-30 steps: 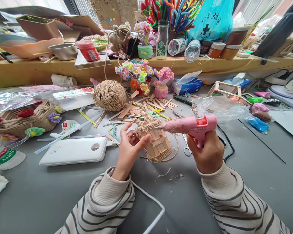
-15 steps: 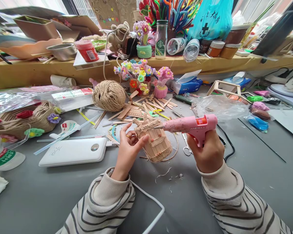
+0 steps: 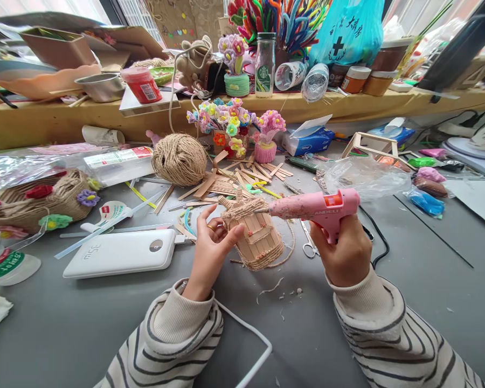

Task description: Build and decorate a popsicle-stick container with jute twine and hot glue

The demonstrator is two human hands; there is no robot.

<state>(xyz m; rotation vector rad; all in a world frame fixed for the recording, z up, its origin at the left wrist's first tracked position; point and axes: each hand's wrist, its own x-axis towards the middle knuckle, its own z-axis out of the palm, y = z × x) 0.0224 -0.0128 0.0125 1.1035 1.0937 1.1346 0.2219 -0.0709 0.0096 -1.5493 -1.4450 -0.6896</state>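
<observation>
My right hand (image 3: 341,250) is wrapped round the grip of a pink glue gun (image 3: 315,207), whose nozzle points left at the twine-wound top of a small basket of wooden sticks (image 3: 258,240). My left hand (image 3: 210,249) grips the left side of that basket with thumb and curled fingers; a ring shows on one finger. The basket stands tilted on the grey table (image 3: 84,323), with loose twine trailing round its base.
A white power bank (image 3: 121,253) lies left of my left hand, its white cable (image 3: 250,334) running under my sleeve. A ball of twine (image 3: 180,159), loose wooden sticks (image 3: 226,183), small scissors (image 3: 308,245), pipe-cleaner flower pots (image 3: 230,126) and a twine-wrapped basket (image 3: 36,196) crowd the table.
Almost nothing has changed. The view has drifted slightly, and my left fingers have shifted a little on the basket; the glue gun stays at its top.
</observation>
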